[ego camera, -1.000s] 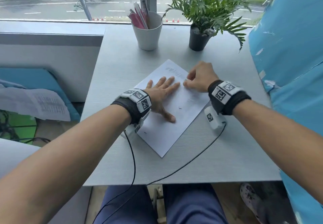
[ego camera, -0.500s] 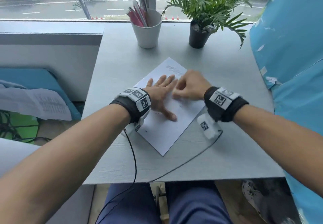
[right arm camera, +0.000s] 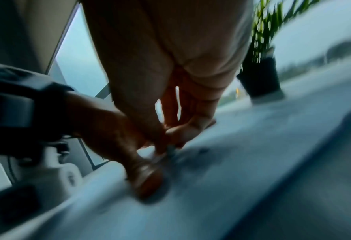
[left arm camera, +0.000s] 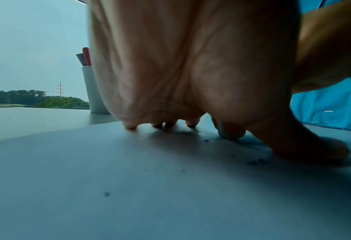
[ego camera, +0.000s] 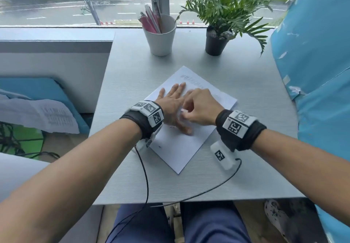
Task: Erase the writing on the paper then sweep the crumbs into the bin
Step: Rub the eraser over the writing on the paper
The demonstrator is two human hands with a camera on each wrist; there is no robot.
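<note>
A white sheet of paper (ego camera: 181, 148) lies askew on the grey table (ego camera: 246, 176). Faint writing (ego camera: 189, 78) shows near its far corner. My left hand (ego camera: 174, 98) presses flat on the sheet, fingers spread. My right hand (ego camera: 191, 108) pinches a small pale eraser (ego camera: 183, 111) and holds its tip on the paper, close against the left hand above the thumb. In the left wrist view the eraser (left arm camera: 230, 131) touches the sheet beside my thumb, and dark crumbs (left arm camera: 256, 161) lie scattered nearby. The right wrist view is motion-blurred. No bin is in view.
A white cup (ego camera: 161, 38) with pens and a black potted plant (ego camera: 217, 42) stand at the table's far edge by the window. Blue fabric (ego camera: 318, 72) hangs along the right side. Wrist cables trail off the front edge.
My right hand has slid with the eraser from the sheet's far side, by my left fingertips, back toward me to beside the left thumb. The left hand has stayed flat.
</note>
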